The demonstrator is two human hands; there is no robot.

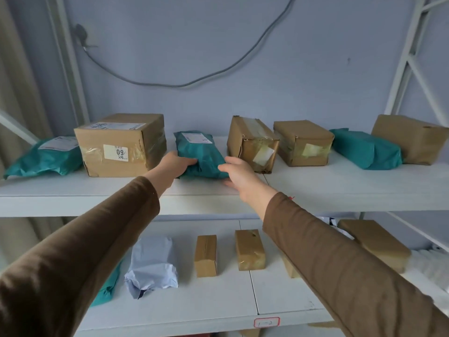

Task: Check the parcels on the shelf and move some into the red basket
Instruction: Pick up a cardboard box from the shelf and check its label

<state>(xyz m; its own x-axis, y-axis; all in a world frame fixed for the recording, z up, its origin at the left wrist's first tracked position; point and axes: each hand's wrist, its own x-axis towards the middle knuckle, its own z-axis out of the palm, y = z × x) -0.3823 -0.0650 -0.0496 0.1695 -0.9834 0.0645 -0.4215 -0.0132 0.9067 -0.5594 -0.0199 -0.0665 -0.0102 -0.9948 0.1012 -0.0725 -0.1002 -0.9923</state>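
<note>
Teal parcel (199, 154) on upper shelf (340, 188), long axis front-to-back | left hand (176, 164) gripped near-left corner | right hand (239, 177) open, touching near-right end | red basket unseen

parcel storeroom: labelled parcels (120, 144) on white shelving (340, 188).

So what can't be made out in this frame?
- Red basket: nowhere in the head view.
- Label on the teal bag: print too small to read.
- Left hand: fingertips hidden behind the bag, so its grip is not fully seen.
- Right hand: contact with the bag unclear.
- Lower-shelf teal bag: mostly hidden by the left sleeve.
</note>
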